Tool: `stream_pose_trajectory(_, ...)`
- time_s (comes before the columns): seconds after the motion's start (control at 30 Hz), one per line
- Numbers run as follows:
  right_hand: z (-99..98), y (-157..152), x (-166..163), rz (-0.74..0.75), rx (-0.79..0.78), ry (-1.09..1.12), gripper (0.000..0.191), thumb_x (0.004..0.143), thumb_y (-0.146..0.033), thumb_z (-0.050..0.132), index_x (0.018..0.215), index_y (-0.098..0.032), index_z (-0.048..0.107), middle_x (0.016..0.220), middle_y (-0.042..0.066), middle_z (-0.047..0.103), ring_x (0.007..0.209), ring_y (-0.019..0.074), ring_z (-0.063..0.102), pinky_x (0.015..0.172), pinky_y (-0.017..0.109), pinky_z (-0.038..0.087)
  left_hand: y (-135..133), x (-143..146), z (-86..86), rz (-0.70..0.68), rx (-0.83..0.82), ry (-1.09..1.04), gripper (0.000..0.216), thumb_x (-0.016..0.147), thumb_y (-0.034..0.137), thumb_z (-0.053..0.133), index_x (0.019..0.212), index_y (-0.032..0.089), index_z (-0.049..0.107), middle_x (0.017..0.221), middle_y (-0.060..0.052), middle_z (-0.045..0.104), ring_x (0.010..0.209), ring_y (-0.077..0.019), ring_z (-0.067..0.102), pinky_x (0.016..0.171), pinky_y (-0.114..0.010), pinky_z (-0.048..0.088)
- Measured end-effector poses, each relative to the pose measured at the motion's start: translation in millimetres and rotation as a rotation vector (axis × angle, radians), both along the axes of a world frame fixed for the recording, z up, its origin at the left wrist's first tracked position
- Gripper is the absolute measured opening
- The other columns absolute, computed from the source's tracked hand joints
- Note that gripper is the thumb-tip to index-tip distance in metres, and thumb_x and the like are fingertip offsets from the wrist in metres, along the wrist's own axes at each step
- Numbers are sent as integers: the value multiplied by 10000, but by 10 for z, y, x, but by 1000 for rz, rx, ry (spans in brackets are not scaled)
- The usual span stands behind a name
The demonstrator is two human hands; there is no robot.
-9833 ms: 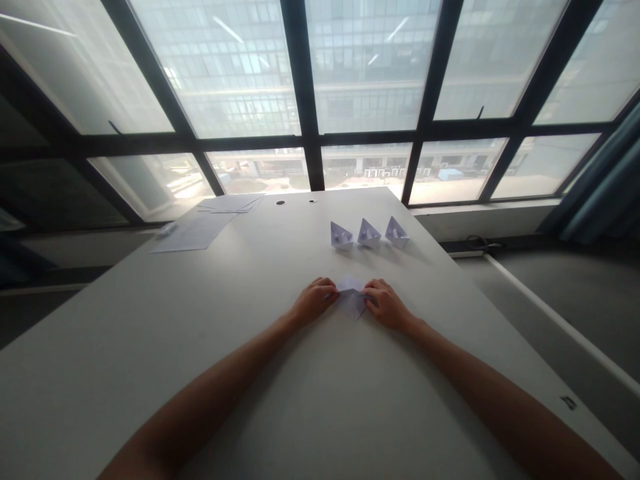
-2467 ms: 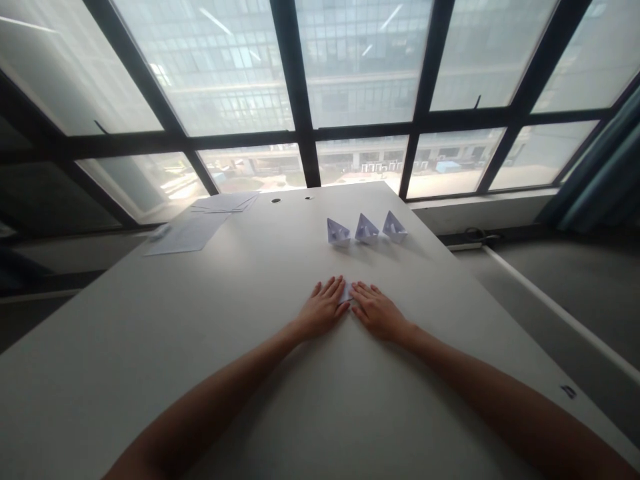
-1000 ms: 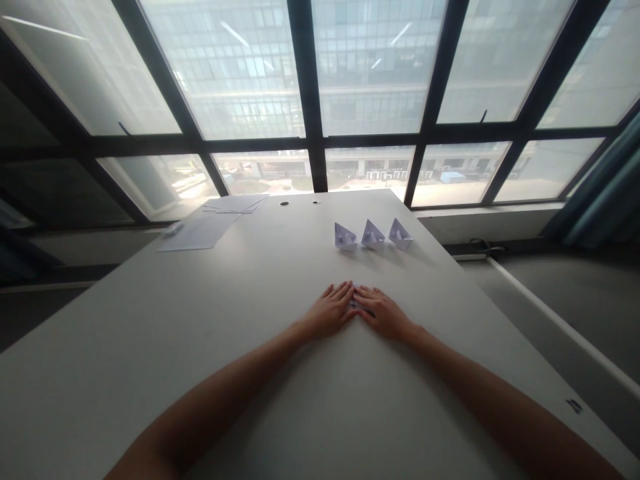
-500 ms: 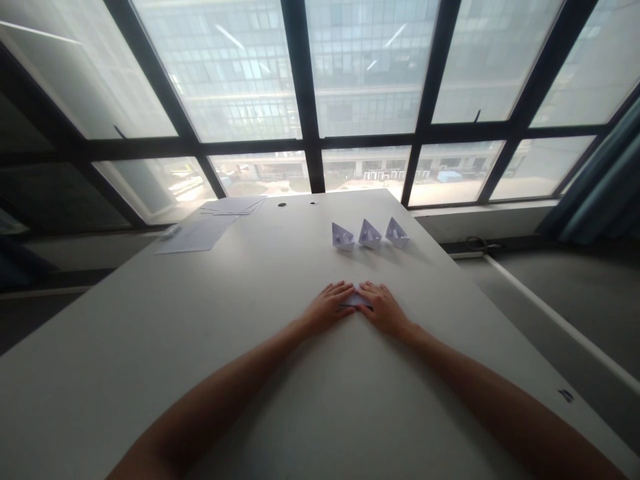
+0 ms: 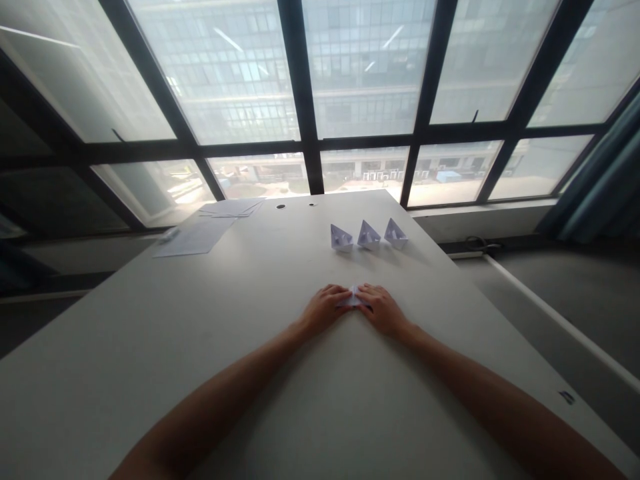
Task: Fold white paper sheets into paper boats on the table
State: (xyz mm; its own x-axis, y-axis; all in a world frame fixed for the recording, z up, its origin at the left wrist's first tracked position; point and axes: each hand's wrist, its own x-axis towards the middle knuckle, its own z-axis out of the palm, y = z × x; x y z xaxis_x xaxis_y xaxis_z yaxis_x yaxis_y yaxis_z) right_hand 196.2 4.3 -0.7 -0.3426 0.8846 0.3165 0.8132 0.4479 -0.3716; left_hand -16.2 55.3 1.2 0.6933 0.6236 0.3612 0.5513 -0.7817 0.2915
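Low over the white table, a small piece of folded paper [image 5: 353, 301] lies between my two hands, its middle showing and its sides covered by fingers. My left hand [image 5: 327, 307] grips its left side, fingers bent over the top and thumb at the near edge. On the right side my right hand [image 5: 381, 308] holds it the same way. Beyond the hands stand three folded paper boats, in a row from left [image 5: 341, 239] through middle [image 5: 369, 235] to right [image 5: 396, 234].
Sheets of white paper [image 5: 187, 240] lie at the table's far left. Two round holes, one of them a cable hole [image 5: 281, 207], are near the back edge of the table [image 5: 250, 293]. Large windows rise behind it, and a blue curtain [image 5: 595, 173] hangs at right.
My fingers have curled more closely around the folded paper, and its middle now shows a small raised peak. The boats and sheets stay in place.
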Motion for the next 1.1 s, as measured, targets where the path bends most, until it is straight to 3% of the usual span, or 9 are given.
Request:
stream_pose_trajectory(0.23,23,-11,-3,-4,19,-16,346,974,-269,477,1289,-257,621,1374,72,583,1319,223,471,1122,402,312,-12,-9,4,23,4,34,289,954,433,551,1179,325,698,1198,-52,660,1097,-222,603,982,-366,478)
stream_pose_trajectory(0.5,0,10,20,1,36,7,361,938,-279,536,1285,-224,619,1355,85,593,1283,228,496,1110,379,330,-11,-7,-6,42,5,49,327,964,396,534,1259,306,643,1253,-56,640,1164,-232,583,1021,-378,454)
stream_pose_trajectory(0.63,-39,19,3,18,-16,-29,395,971,-290,467,1337,-187,576,1443,108,514,1367,234,414,1147,415,272,-128,25,37,-27,41,163,485,997,386,445,1466,268,412,1508,-67,432,1427,-244,331,1170,-450,271)
stream_pose_trajectory(0.77,-82,19,-37,-46,-77,-59,473,1003,-280,356,1448,-145,439,1509,121,426,1424,222,330,1177,461,192,-225,37,70,-91,-2,267,661,997,507,382,1554,207,190,1590,-119,255,1481,-258,196,1195,-497,153)
stream_pose_trajectory(0.97,-117,24,-60,-202,-125,-102,506,1002,-302,296,1479,-170,397,1560,115,335,1460,274,239,1163,553,150,-209,19,93,-109,-27,271,577,996,528,370,1510,271,332,1593,-108,240,1477,-274,203,1188,-509,165)
stream_pose_trajectory(1.1,-131,20,-33,-238,-126,-119,573,938,-164,306,1510,-178,343,1567,115,316,1465,269,225,1162,560,135,-211,32,106,-83,-38,246,518,1005,483,380,1487,295,379,1586,-79,277,1466,-258,247,1192,-496,171)
